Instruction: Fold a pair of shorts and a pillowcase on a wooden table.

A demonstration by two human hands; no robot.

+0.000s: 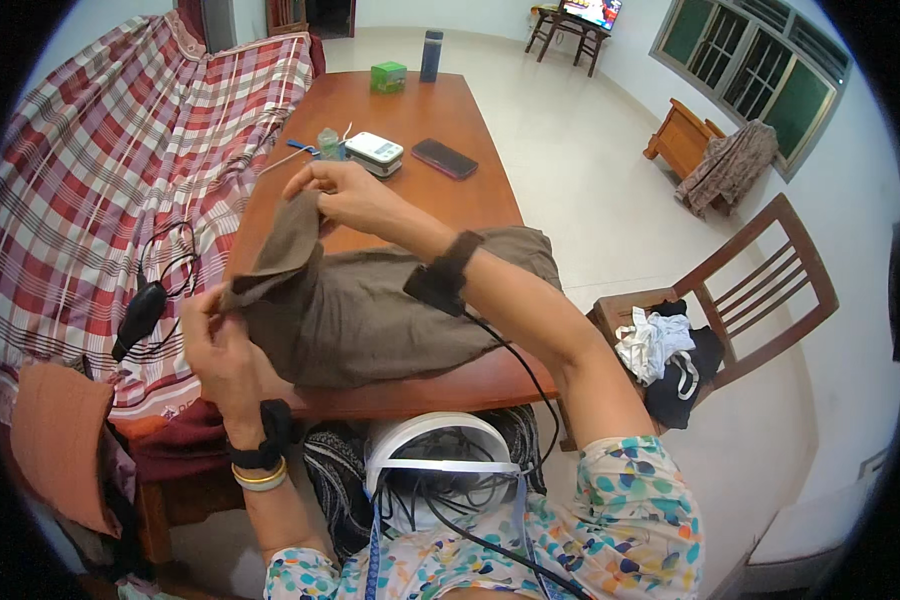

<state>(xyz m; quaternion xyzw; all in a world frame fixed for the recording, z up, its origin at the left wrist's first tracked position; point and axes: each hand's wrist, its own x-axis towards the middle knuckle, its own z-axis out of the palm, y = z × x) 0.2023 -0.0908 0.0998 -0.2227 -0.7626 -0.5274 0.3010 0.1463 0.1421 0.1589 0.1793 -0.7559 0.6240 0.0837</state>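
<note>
A brown cloth garment (390, 315) lies across the near end of the wooden table (412, 202), its left end raised off the surface. My right hand (330, 191) pinches the upper corner of that raised end. Lower down, my left hand (221, 334) grips its near corner at the table's left side. Between the hands the edge of the fabric hangs partly folded over. Each wrist wears a black band, and a cable runs from the right one.
Beyond the garment are a white device (375, 148), a smartphone (445, 159), a small clear bottle (328, 142), a green box (388, 77) and a dark blue flask (431, 56). A plaid-covered sofa (120, 150) borders the left; a wooden chair (780, 300) holding clothes (656, 345) stands right.
</note>
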